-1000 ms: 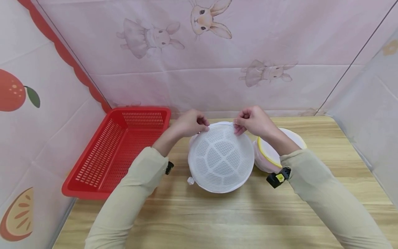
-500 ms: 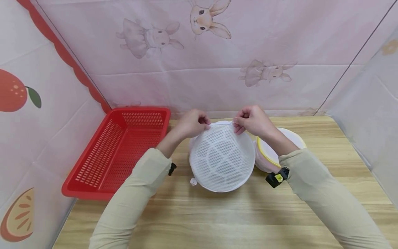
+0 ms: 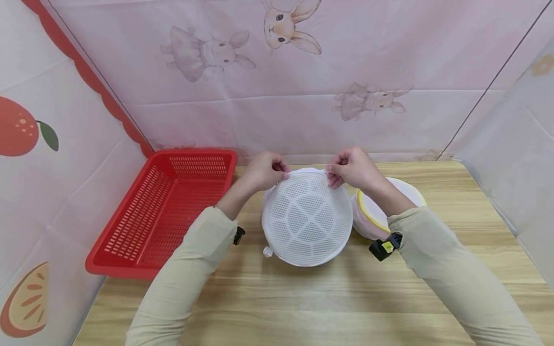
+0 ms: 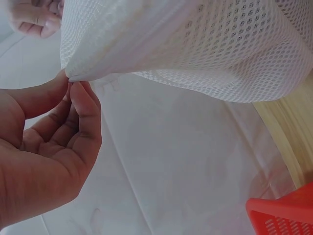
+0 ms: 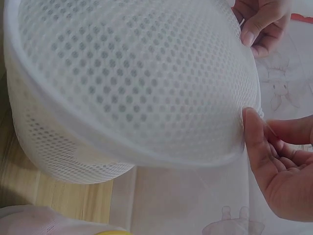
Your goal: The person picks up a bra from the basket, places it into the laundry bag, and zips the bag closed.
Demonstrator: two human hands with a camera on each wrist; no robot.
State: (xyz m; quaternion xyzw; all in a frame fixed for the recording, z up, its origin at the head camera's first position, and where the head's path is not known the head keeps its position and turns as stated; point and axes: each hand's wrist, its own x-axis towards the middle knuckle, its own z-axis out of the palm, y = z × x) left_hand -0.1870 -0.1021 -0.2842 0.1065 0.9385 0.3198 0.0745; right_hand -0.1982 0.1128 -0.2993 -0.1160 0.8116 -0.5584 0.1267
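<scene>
A round white mesh laundry bag point(image 3: 308, 218) stands tilted at the middle of the table, its honeycomb net top facing the head camera. My left hand point(image 3: 267, 171) pinches the bag's far rim between thumb and forefinger, with the other fingers curled, as the left wrist view also shows. Farther right along that same rim, my right hand point(image 3: 352, 168) pinches the edge where a zipper seam seems to run; in the right wrist view the right hand point(image 5: 286, 166) has thumb and fingertip meeting there. A small white tag point(image 3: 268, 252) sticks out at the bag's lower left.
To the left is a red plastic basket point(image 3: 97, 263) with slotted walls. A second bag point(image 3: 373, 222), pinkish with yellow trim and a white top, sits to the right, partly behind my right forearm. Printed fabric walls point(image 3: 294, 120) enclose the wooden table point(image 3: 329, 307).
The laundry bag shifts slightly right, then back left, with both hands keeping their pinch on its rim. The basket and the yellow-trimmed bag stay put.
</scene>
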